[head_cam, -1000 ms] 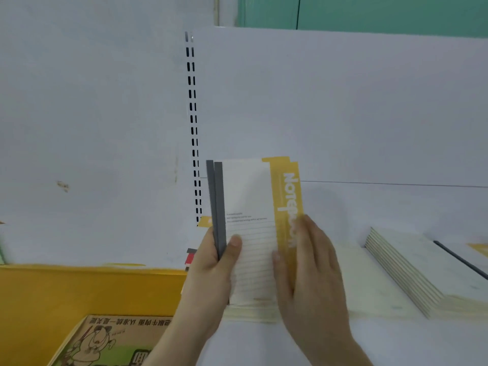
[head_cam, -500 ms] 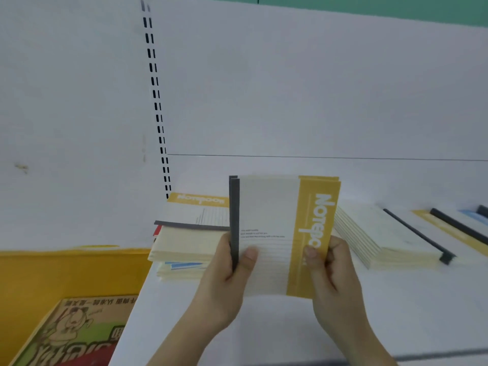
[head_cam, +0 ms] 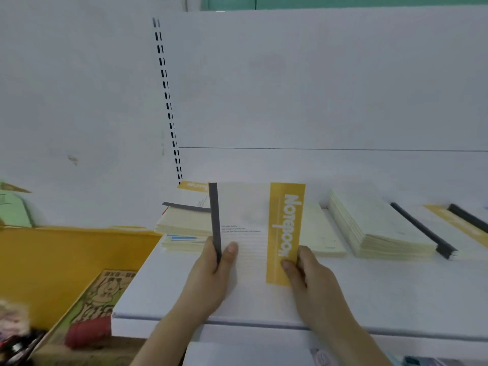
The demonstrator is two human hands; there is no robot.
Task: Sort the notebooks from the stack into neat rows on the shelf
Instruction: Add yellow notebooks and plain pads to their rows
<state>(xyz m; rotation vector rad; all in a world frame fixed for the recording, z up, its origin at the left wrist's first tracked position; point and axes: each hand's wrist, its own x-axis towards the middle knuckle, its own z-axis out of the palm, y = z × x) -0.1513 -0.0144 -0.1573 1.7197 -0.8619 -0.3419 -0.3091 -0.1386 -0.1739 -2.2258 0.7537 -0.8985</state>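
Note:
I hold a white notebook (head_cam: 248, 220) with a yellow title band and a dark grey spine upright above the white shelf (head_cam: 396, 291). My left hand (head_cam: 214, 270) grips its spine edge, thumb on the cover. My right hand (head_cam: 309, 276) pinches the yellow edge. Behind it on the shelf's left end lies the stack of notebooks (head_cam: 182, 223), cream page edges toward me. To the right lie a flat cream notebook (head_cam: 322, 233), a thick pile (head_cam: 377, 228) with a dark spine, and more notebooks (head_cam: 459, 223) at the frame's edge.
The shelf's white back panel (head_cam: 317, 88) rises behind, with a slotted upright (head_cam: 166, 96) at its left. Left of the shelf stands a yellow bin (head_cam: 66, 254) holding a cartoon-printed box (head_cam: 103, 294) and a red item (head_cam: 87, 334).
The notebook in my hands has come down from the back panel and right of the stack. My right hand went from lying flat on the cover to pinching its edge.

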